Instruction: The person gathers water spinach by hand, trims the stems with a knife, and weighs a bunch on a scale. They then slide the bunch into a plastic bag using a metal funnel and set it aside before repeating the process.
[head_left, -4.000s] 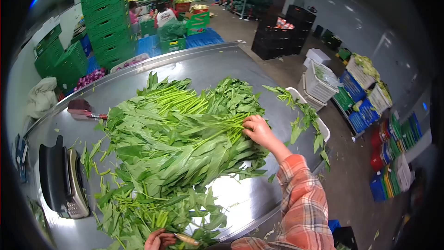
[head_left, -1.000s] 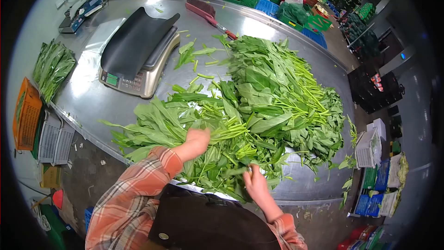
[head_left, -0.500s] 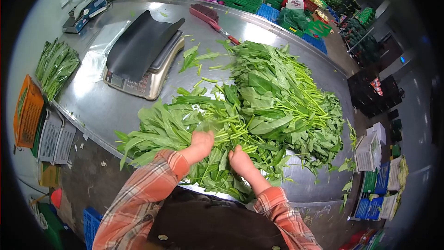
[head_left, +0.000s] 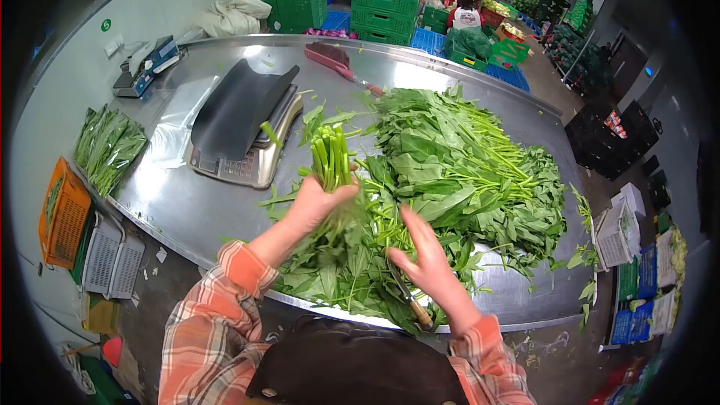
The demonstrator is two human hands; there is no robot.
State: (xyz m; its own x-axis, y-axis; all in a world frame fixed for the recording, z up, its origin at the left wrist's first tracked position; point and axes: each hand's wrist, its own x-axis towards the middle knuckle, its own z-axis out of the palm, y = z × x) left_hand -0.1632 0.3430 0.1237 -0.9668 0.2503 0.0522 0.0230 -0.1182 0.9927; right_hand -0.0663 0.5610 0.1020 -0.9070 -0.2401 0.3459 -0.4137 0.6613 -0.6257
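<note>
My left hand (head_left: 316, 201) is closed round a bunch of water spinach (head_left: 328, 156), its cut stem ends pointing up and its leaves hanging blurred below. Fingers apart, my right hand (head_left: 431, 261) is empty above the loose greens. Just beneath it lies a knife (head_left: 420, 315) with a wooden handle, its blade partly hidden among leaves. A large heap of water spinach (head_left: 465, 165) spreads to the right of both hands. Behind the held bunch stands a digital scale (head_left: 251, 169) with a curved black sheet (head_left: 240, 109) on its top.
The steel table (head_left: 169, 202) also bears a red-handled brush (head_left: 334, 60), a second scale (head_left: 142, 67) and bagged greens (head_left: 111, 146). An orange basket (head_left: 64, 214) stands off its left edge, white baskets (head_left: 619, 232) off its right. Green crates (head_left: 386, 0) and other people are beyond.
My left hand has lifted the bunch and turned it stems up. My right hand has opened and moved right, leaving the knife lying on the greens. The camera view has tilted up slightly.
</note>
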